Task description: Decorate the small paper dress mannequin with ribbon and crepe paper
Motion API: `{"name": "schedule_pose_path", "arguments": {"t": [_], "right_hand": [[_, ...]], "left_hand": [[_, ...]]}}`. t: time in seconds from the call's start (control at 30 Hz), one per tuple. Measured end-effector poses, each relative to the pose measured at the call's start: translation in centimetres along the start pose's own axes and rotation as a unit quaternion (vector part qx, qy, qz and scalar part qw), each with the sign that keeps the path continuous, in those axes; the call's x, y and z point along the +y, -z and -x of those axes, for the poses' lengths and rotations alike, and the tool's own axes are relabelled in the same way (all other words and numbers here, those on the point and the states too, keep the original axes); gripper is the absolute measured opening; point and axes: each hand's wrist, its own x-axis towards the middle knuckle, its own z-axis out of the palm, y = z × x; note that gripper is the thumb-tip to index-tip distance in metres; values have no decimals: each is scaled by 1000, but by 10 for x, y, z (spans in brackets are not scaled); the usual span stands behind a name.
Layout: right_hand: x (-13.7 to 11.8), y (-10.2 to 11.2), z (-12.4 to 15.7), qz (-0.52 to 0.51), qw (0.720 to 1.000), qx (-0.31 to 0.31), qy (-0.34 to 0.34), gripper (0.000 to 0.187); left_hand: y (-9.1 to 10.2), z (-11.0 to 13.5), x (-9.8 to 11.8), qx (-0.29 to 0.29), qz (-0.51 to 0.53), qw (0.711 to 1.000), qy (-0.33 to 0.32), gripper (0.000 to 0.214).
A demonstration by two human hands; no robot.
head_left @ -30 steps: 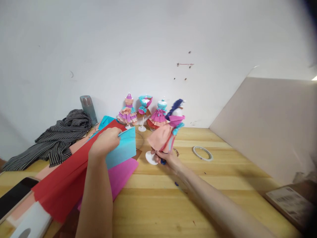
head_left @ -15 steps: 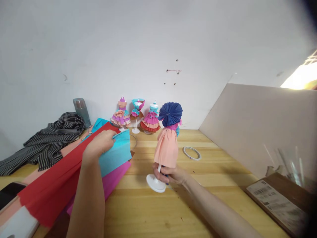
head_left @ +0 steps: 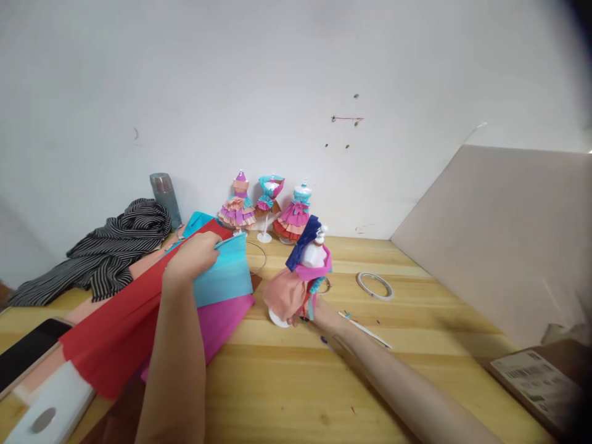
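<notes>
My left hand (head_left: 194, 254) is closed at the upper edge of a light blue crepe paper sheet (head_left: 226, 271), its fingertips mostly hidden. Red crepe paper (head_left: 124, 314) runs under that wrist, and a magenta sheet (head_left: 219, 333) shows below the blue one. My right hand (head_left: 320, 313) is closed low on the stand of a small white dress form (head_left: 313, 256), mostly hidden behind its peach paper skirt (head_left: 284, 295). The form tilts a little, with a dark blue pleated paper fan (head_left: 303, 243) at its shoulder and a pink paper band around the chest.
Several dressed mini forms, one with a pink skirt (head_left: 296, 213), line the wall. A tape roll (head_left: 374, 286) and a thin white stick (head_left: 365, 330) lie to the right, a cardboard box (head_left: 531, 376) beyond. Leftward are a striped cloth (head_left: 124, 246), a flask (head_left: 165, 200) and a phone (head_left: 30, 348).
My right hand has turned the dress form and moved it slightly away from me, so the fan is now edge-on and the white bust shows. My left hand stays at the blue paper.
</notes>
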Motion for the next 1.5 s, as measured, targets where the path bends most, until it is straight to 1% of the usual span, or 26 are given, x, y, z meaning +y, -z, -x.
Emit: {"name": "schedule_pose_path", "arguments": {"t": [0.07,0.13,0.23,0.3,0.4,0.47,0.53,0.63,0.7,0.77,0.87,0.97,1.03,1.1,1.13,1.17,1.23,1.3,1.33,1.4,1.43,1.5], "right_hand": [[4,-3,-3,18,999,-27,15,15],[7,-5,-3,27,999,-39,24,15],[8,-7,-2,30,998,-43,34,20],[7,-7,0,30,998,-42,34,24],[6,-7,1,20,999,-37,26,30],[7,-7,0,8,999,-32,20,37],[10,-6,0,-5,999,-26,18,41],[15,-3,-2,-20,1000,-13,17,39],[18,0,-5,-26,999,7,17,35],[20,2,-11,-30,999,32,20,31],[24,4,-24,-43,996,74,29,28],[29,4,-37,-65,991,112,38,30],[32,2,-44,-78,987,132,43,33],[35,1,-48,-88,984,147,46,35],[36,0,-49,-91,983,154,47,35],[37,-1,-50,-94,982,160,47,35],[39,-1,-53,-97,979,172,47,35],[39,0,-58,-99,977,183,47,34],[39,1,-60,-100,976,187,47,32],[37,1,-63,-103,974,195,47,30],[37,1,-64,-105,973,198,47,29],[35,0,-65,-110,972,203,47,28]], "left_hand": [[-13,-12,-5,-29,-3,999,28,33],[-29,-23,-9,-52,-6,997,53,35],[-47,-36,-13,-60,-12,994,90,36],[-53,-40,-14,-57,-14,993,102,38],[-55,-42,-15,-59,-15,993,103,36],[-52,-41,-15,-64,-14,993,98,32],[-46,-37,-13,-67,-10,994,90,30],[-33,-28,-11,-65,-5,995,75,26],[-22,-20,-10,-52,-2,996,70,22],[-11,-11,-11,-16,15,997,68,22],[2,1,-15,54,75,994,50,24],[12,14,-19,97,151,983,27,23],[17,23,-19,118,211,970,17,20],[22,33,-17,160,290,943,16,19],[25,38,-15,192,340,921,21,19],[26,42,-13,230,391,891,26,19],[29,48,-10,312,485,817,24,21],[30,51,-7,380,552,742,1,22],[30,51,-5,404,580,708,-15,23],[31,52,-1,421,630,650,-57,25],[32,52,2,415,652,629,-81,26],[33,53,6,398,679,603,-130,30]]}}
